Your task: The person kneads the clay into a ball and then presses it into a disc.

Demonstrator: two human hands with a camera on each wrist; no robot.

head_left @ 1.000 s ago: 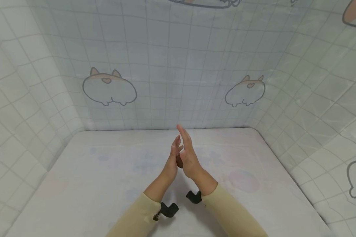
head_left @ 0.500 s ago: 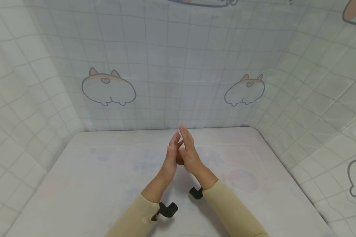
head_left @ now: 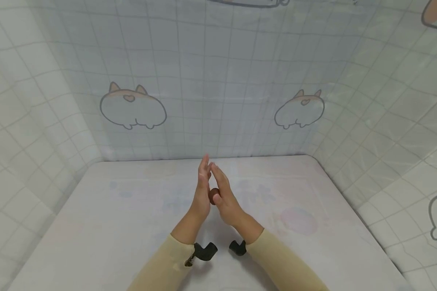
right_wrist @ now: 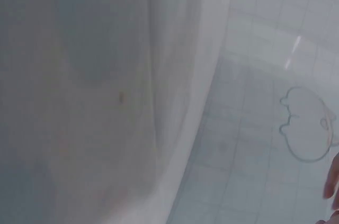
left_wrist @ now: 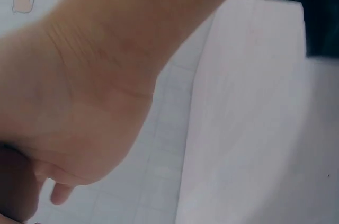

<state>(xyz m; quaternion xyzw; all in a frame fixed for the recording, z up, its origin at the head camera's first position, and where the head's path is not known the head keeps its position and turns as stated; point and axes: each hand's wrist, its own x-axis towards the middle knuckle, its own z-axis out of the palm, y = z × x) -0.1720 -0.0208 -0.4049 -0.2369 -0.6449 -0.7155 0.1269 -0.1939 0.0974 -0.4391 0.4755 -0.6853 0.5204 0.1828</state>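
Note:
A small brown ball (head_left: 213,195) sits between two flat palms in the head view, above the middle of the table. My left hand (head_left: 202,198) presses it from the left, fingers straight and pointing away from me. On the other side my right hand (head_left: 228,205) leans against it with straight fingers, their tips close to the left fingers. In the left wrist view the ball (left_wrist: 16,181) shows at the lower left, beside the left palm (left_wrist: 90,113). Only some fingertips (right_wrist: 332,181) enter the right wrist view, at its lower right edge.
A pale patterned cloth covers the table (head_left: 113,242). Checked sheets with cartoon animals form a back wall (head_left: 218,101) and side walls. Black wrist mounts (head_left: 206,251) stick out from both cream sleeves (head_left: 164,266).
The palms have slid against each other: the left hand has moved forward and the right hand back. Both have shifted a little to the left, with the ball still between them.

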